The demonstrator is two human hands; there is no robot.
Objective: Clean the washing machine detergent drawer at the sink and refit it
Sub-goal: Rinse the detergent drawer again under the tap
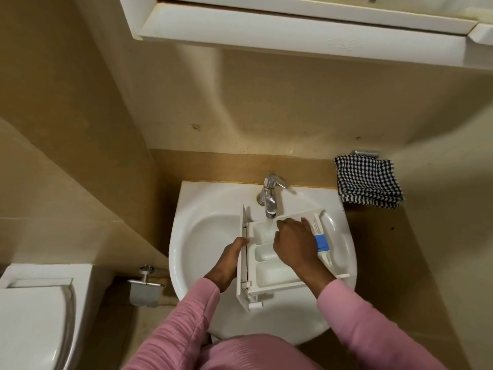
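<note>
Detergent drawer (269, 273) of hard white plastic lies across the round white sink (202, 236), open side up, with its boxy little cups showing. Its flat front panel stands on edge at the left. The left hand (229, 260) holds that panel, with its fingers curled against the outer side and the fingertips near the top corner. The right hand (293, 241) reaches down into the drawer with its knuckles up and its fingers bent into the far cups. The fingertips are hidden, so I cannot tell if they hold anything. Just to the right of those fingers sits a small blue plastic piece (321, 243) in the drawer. Right in front of the fingers, a thin stream of water (269, 221) falls into the drawer from the shiny metal tap (270, 196). Both arms wear soft pink sleeves (186, 316) with little ribs. Farther off, past the right hand's fingers, a black and white checked cloth (368, 182) hangs folded on the tan wall. Well away from the left hand's fingers, low down, are a metal paper holder (145, 287) and a smooth white toilet (32, 316). High above both hands is a white cabinet (293, 30).
</note>
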